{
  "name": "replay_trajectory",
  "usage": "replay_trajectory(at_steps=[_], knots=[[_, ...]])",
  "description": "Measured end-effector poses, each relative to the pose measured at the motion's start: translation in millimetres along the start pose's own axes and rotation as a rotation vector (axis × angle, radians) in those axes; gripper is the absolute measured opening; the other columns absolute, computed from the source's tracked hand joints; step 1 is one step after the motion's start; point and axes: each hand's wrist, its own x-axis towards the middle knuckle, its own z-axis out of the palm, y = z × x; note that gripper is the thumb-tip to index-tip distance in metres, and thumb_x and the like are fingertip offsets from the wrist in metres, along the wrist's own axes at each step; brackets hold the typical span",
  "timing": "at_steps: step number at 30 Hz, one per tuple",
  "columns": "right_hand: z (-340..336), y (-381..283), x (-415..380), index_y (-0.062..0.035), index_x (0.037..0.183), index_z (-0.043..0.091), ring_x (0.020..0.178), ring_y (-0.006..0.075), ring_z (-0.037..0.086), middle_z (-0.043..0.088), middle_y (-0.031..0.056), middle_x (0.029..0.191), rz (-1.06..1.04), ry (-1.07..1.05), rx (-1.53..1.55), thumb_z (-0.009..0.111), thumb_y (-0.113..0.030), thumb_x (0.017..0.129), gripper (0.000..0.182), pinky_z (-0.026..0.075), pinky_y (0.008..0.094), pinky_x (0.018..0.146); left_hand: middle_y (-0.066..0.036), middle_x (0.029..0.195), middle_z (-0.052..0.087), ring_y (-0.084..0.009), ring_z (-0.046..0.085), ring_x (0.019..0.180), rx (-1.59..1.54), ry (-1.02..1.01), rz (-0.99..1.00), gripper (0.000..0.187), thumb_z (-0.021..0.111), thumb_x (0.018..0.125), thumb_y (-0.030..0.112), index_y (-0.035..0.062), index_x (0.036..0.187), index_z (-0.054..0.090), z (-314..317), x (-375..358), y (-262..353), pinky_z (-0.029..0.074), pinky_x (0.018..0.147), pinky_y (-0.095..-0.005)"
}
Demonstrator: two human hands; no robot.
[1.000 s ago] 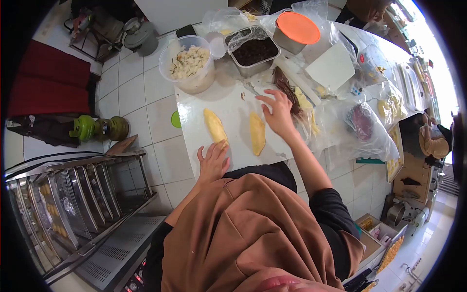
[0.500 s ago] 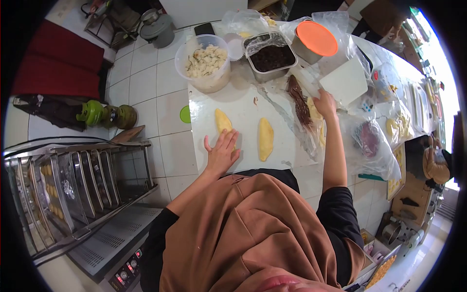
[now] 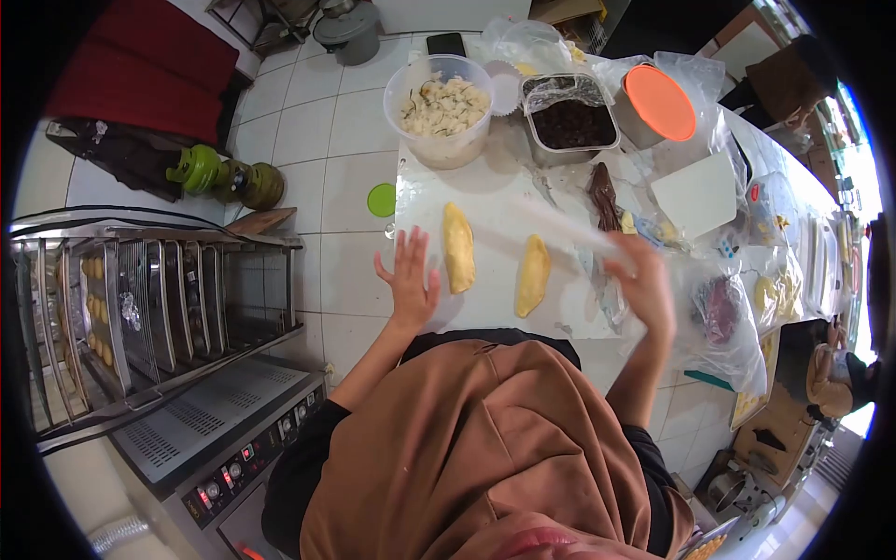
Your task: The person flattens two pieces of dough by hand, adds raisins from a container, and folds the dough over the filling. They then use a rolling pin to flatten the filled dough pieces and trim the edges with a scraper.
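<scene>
Two long, pointed yellow dough pieces lie on the white tabletop: the left dough piece (image 3: 459, 250) and the right dough piece (image 3: 532, 277). My left hand (image 3: 411, 285) is just left of the first one, fingers spread and holding nothing. Closed around one end of a white rolling pin (image 3: 565, 224), my right hand (image 3: 644, 285) is at the right side of the table. The rolling pin is smeared by motion and slants up-left over the area between and above the dough pieces.
A tub of whitish shredded filling (image 3: 443, 107), a metal pan of dark filling (image 3: 571, 124) and an orange-lidded container (image 3: 660, 103) stand at the back. A brown piping bag (image 3: 605, 198), a white board (image 3: 695, 196) and plastic bags lie right. A tray rack (image 3: 159, 317) stands left.
My right hand has picked up the white rolling pin and swung it left and toward me. My left hand has come off the left dough piece. The camera view has shifted.
</scene>
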Motion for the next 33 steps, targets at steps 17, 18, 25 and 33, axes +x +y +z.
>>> replay_trajectory(at_steps=[17, 18, 25, 33], knots=[[176.3, -15.4, 111.5, -0.0069, 0.097, 0.057, 0.095, 0.0263, 0.051, 0.056, 0.0092, 0.098, -0.23, 0.031, -0.442, 0.052, -0.03, 0.088, 0.025, 0.034, 0.047, 0.086, -0.013, 0.11, 0.054, -0.0307, 0.046, 0.107, 0.13, -0.074, -0.285, 0.029, 0.041, 0.09, 0.023, 0.0025, 0.101, 0.058, 34.8, 110.8, -46.5, 0.028, 0.091, -0.0492], [177.6, -15.2, 119.9, -0.0067, 0.09, 0.059, 0.09, 0.0271, 0.053, 0.058, 0.0094, 0.093, -0.184, -0.006, -0.455, 0.051, -0.03, 0.088, 0.025, 0.037, 0.0465, 0.083, -0.013, 0.1, 0.057, -0.0304, 0.049, 0.099, 0.156, -0.029, -0.319, 0.027, 0.041, 0.089, 0.022, 0.0025, 0.092, 0.06, 39.6, 122.5, -48.2, 0.03, 0.086, -0.0472], [181.8, -15.2, 148.1, -0.006, 0.072, 0.059, 0.075, 0.0296, 0.057, 0.059, 0.0097, 0.075, -0.084, 0.098, -0.301, 0.049, -0.03, 0.09, 0.031, 0.043, 0.0428, 0.069, -0.012, 0.065, 0.059, -0.0322, 0.055, 0.065, 0.14, -0.022, -0.536, 0.03, 0.047, 0.085, 0.02, 0.0025, 0.066, 0.063, 50.1, 156.6, -61.8, 0.038, 0.065, -0.0449], [188.3, -11.3, 127.1, -0.0063, 0.07, 0.058, 0.074, 0.0267, 0.057, 0.058, 0.0084, 0.074, -0.302, 0.047, -0.357, 0.054, -0.036, 0.087, 0.034, 0.045, 0.0419, 0.062, -0.012, 0.058, 0.056, -0.0321, 0.053, 0.058, 0.012, 0.023, -0.212, 0.027, 0.052, 0.082, 0.015, 0.0026, 0.059, 0.057, 48.5, 119.0, -58.5, 0.04, 0.058, -0.0431]])
